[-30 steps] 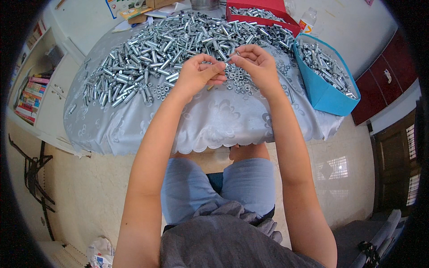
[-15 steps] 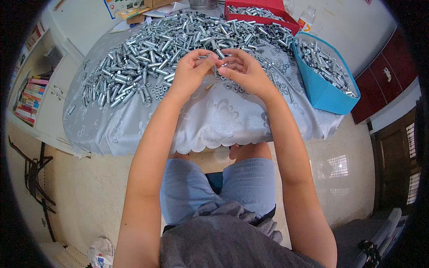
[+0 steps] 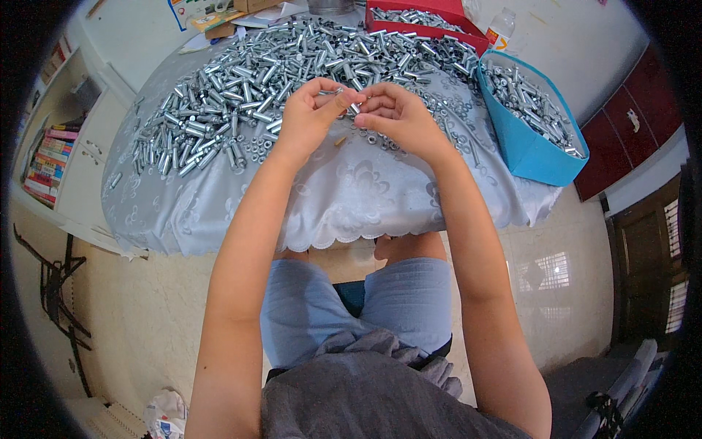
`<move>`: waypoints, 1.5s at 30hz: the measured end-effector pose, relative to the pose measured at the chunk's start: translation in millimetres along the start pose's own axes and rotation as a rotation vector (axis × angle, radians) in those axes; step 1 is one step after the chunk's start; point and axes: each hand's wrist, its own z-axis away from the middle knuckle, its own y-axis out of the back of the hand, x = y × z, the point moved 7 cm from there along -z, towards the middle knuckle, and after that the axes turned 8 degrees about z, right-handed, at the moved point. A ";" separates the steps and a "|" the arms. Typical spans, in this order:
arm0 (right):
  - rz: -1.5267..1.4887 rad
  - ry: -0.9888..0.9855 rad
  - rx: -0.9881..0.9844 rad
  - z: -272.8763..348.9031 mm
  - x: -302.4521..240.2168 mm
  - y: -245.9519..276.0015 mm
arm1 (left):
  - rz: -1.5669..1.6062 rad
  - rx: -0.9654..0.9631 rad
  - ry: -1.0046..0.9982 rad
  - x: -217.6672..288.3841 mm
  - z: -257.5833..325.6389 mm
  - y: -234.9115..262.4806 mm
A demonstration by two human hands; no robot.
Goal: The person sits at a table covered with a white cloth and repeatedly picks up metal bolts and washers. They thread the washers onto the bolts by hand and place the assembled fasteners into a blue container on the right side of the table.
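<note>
Both hands meet above the near edge of the bolt pile (image 3: pixel 241 80), over the white tablecloth (image 3: pixel 344 197). The left hand (image 3: pixel 307 117) and the right hand (image 3: pixel 395 117) each pinch one end of a single small bolt (image 3: pixel 349 99), fingers narrow and closed on it, thumbs toward each other. The bolt is bare metal: probably stiff, dense for its size and smooth, so likely to slip from a loose pinch; the threaded shank should give the surest hold, with the other fingertips on the sleeve or nut. It will not bend or break if dropped, but would be lost among the loose nuts (image 3: pixel 409 143) lying just beyond the right hand.

Most of the bolt is covered by the fingertips; whether a nut or sleeve sits on it cannot be told. Right of the pile stands a blue bin (image 3: pixel 537 150) of like parts, and behind the pile a red tray (image 3: pixel 431 25) cut off by the frame's top. The fisheye rim bends and blurs the shelves left of the pile.
</note>
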 end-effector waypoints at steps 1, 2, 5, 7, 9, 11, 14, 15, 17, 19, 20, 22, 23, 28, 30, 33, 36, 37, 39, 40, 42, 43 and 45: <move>-0.027 0.002 0.001 0.3 -0.4 0.2 | 0.005 -0.007 -0.005 3.0 1.0 -2.5; -0.023 0.005 0.012 0.5 -1.3 0.3 | 0.009 -0.012 -0.010 4.8 1.7 -3.7; -0.016 0.033 0.041 -0.3 -2.4 1.6 | -0.009 0.003 -0.077 5.7 0.8 -4.1; -0.015 0.080 0.057 -2.9 1.1 4.2 | -0.155 0.055 -0.088 2.8 0.8 0.7; -0.028 0.067 0.105 -2.7 -0.6 8.5 | -0.181 0.044 -0.005 -2.8 0.8 0.5; -0.038 0.068 0.143 -2.0 -3.3 12.5 | -0.087 -0.032 0.177 -13.2 4.7 -6.9; -0.034 0.103 0.168 -1.6 -6.1 15.2 | -0.134 -0.076 0.215 -16.7 6.6 -8.8; -0.023 0.122 0.168 -2.5 -5.7 14.5 | -0.087 -0.039 0.214 -14.4 5.8 -9.1; 0.050 0.152 0.206 -3.1 -5.0 16.6 | -0.061 -0.001 0.203 -15.2 5.3 -6.6; 0.177 0.175 0.283 -2.8 -5.1 21.9 | -0.044 0.068 0.188 -14.8 4.6 0.7; 0.301 0.171 0.326 -1.8 -5.5 25.6 | -0.038 0.119 0.178 -14.4 4.3 6.7; 0.550 0.161 0.410 1.2 -6.7 33.9 | -0.023 0.187 0.157 -13.7 3.2 15.7; 0.660 0.163 0.395 1.9 -4.5 33.4 | -0.013 0.204 0.146 -13.7 2.2 18.5; 0.915 0.170 0.345 3.8 3.3 29.2 | 0.006 0.244 0.159 -14.8 2.0 22.1; 1.019 0.163 0.348 6.4 7.3 27.9 | 0.006 0.235 0.169 -14.9 2.4 21.3; 1.068 0.128 0.300 6.6 7.7 25.5 | 0.013 0.245 0.174 -15.2 2.8 22.2; 1.062 0.098 0.252 5.7 7.7 23.7 | -0.028 0.235 0.195 -14.1 3.1 19.6; 1.060 0.091 0.240 5.5 8.4 23.4 | -0.044 0.231 0.199 -14.8 2.9 18.8; 1.063 0.179 0.246 4.5 4.6 22.1 | -0.079 0.226 0.204 -15.7 2.9 18.1; 1.065 0.223 0.248 4.5 2.5 21.2 | -0.077 0.224 0.207 -16.6 3.0 18.8; 0.755 0.038 0.208 1.8 5.2 22.4 | -0.071 0.221 0.210 -19.4 2.3 20.5; 0.599 -0.053 0.186 1.9 7.5 21.9 | -0.071 0.215 0.213 -20.2 1.7 20.9; 0.628 -0.047 0.115 3.0 4.8 16.1 | -0.070 0.204 0.218 -21.0 1.4 21.3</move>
